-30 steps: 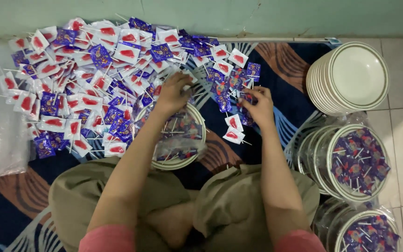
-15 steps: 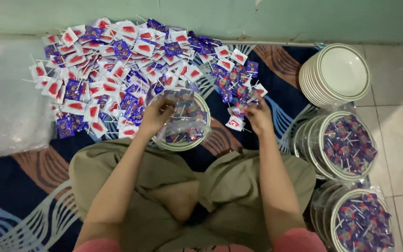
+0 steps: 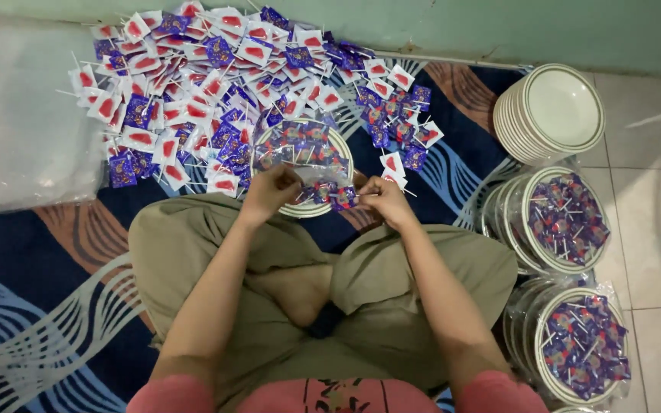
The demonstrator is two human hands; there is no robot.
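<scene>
Both hands' fingers pinch clear wrap stretched left-right over candy plate.

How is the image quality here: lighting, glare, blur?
Head view: even, soft indoor light, sharp overall; mild glare on the plastic sheets at left and on the wrapped plates; both hands slightly soft; plates near the right edge look a little stretched.

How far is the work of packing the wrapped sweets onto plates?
Done: two filled, wrapped plates and on the right. In hand: the left hand and right hand hold clear wrapping over a filled plate. Left: a big pile of loose sweets and a stack of empty plates.
</scene>
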